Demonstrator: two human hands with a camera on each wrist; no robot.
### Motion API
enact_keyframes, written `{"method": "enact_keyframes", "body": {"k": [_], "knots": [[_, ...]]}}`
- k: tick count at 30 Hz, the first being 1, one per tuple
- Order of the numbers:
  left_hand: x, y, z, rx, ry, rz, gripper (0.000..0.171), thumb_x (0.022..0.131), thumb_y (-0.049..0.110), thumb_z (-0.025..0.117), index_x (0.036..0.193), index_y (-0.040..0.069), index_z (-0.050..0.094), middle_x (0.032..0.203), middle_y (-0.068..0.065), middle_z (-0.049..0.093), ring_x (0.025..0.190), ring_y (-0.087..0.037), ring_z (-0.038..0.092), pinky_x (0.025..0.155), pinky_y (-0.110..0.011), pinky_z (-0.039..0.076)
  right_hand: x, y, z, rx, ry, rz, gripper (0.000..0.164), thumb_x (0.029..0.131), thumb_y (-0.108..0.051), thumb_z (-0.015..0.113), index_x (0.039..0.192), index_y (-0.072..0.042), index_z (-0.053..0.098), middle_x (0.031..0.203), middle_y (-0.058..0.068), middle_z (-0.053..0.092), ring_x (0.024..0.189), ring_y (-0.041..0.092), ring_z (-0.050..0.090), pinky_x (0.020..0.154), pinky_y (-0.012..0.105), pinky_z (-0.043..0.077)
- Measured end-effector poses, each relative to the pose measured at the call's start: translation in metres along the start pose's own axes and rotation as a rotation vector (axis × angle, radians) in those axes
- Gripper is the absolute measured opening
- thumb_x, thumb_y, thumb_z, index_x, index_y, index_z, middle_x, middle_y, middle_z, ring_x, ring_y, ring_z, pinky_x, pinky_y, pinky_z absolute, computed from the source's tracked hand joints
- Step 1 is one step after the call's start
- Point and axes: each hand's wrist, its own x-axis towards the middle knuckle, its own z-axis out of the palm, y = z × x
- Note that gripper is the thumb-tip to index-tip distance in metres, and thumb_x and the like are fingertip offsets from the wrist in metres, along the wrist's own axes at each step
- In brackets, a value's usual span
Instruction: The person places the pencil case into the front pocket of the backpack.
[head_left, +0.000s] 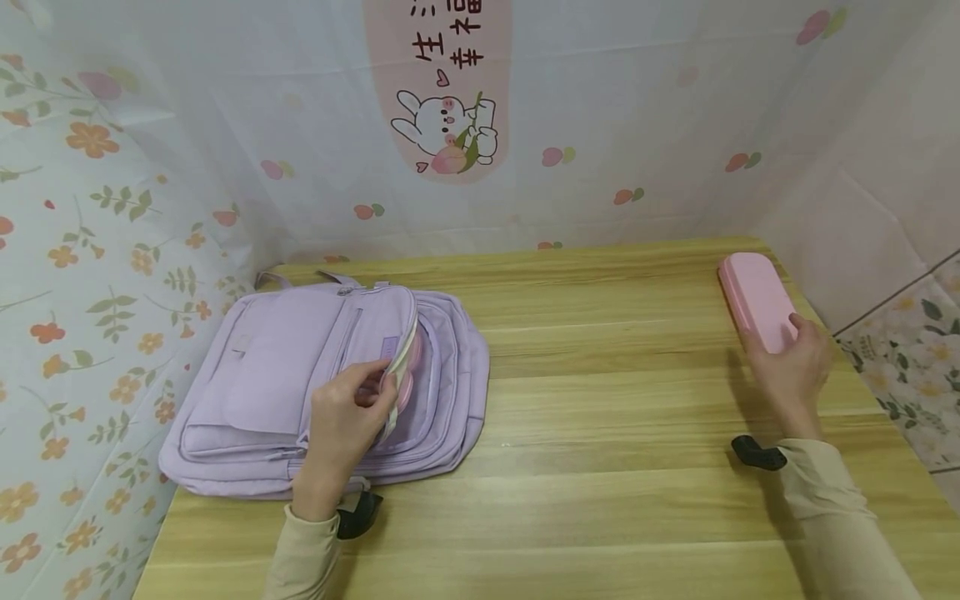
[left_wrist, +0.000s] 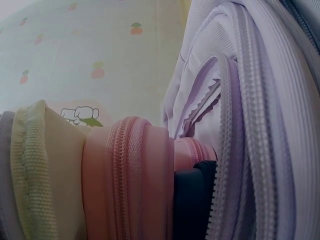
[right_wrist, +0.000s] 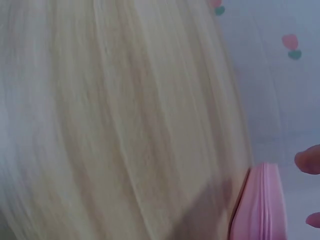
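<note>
A lavender backpack [head_left: 277, 367] lies flat on the table's left side, its front pocket unzipped. My left hand [head_left: 347, 412] pinches the edge of the pocket's flap [head_left: 408, 346] and holds it away from the bag. Inside the opening sit pink zippered cases [left_wrist: 135, 185] and a dark item [left_wrist: 192, 200]; the pocket's zipper teeth [left_wrist: 223, 150] run beside them. Far to the right, my right hand [head_left: 795, 371] reaches over the near end of a pink oblong case [head_left: 761, 292], its fingers spread about it. In the right wrist view, fingertips [right_wrist: 310, 160] show beside the case.
The wooden table [head_left: 600, 417] stretches between bag and pink case. A printed cloth [head_left: 637, 108] with a rabbit picture hangs behind it, and a flowered cloth [head_left: 90, 292] hangs on the left. Black wrist mounts [head_left: 757, 452] stick out beside both sleeves.
</note>
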Motion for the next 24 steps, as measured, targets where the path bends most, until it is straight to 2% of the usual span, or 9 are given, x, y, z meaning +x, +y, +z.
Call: {"method": "enact_keyframes", "body": {"k": [5,11,18,24], "knots": [[0.0,0.0,0.0,-0.004,0.001,0.001,0.019,0.077,0.007,0.063,0.094,0.002,0.07,0.077,-0.005,0.068,0.061,-0.012,0.063,0.054,-0.009,0.051,0.003,0.009,-0.001,-0.017,-0.031,0.027,0.072,0.08,-0.029,0.062,0.139,0.0,0.032,0.14,0.024,0.029,0.131,0.037,0.022,0.108,0.052,0.017],[-0.001,0.0,0.0,-0.008,0.003,0.001,0.018,0.077,0.007,0.064,0.094,0.002,0.07,0.076,-0.006,0.068,0.06,-0.013,0.064,0.054,-0.011,0.052,0.006,0.023,-0.002,-0.042,-0.033,0.052,0.077,0.076,-0.03,0.065,0.138,0.002,0.032,0.136,0.027,0.035,0.126,0.039,0.027,0.105,0.054,0.022],[-0.001,-0.002,0.001,-0.015,0.012,0.002,0.018,0.077,0.007,0.065,0.093,0.003,0.07,0.074,-0.005,0.068,0.06,-0.013,0.063,0.054,-0.01,0.052,0.006,0.029,-0.001,-0.029,-0.029,0.083,0.074,0.072,-0.027,0.071,0.129,0.006,0.036,0.126,0.022,0.038,0.118,0.036,0.032,0.095,0.052,0.029],[-0.001,-0.002,0.002,-0.018,0.016,0.003,0.018,0.077,0.008,0.065,0.093,0.002,0.07,0.073,-0.005,0.068,0.059,-0.013,0.063,0.054,-0.01,0.052,0.005,0.032,-0.001,-0.019,-0.015,0.092,0.079,0.07,-0.029,0.075,0.128,0.006,0.034,0.126,0.023,0.039,0.118,0.037,0.035,0.096,0.051,0.029]]}}
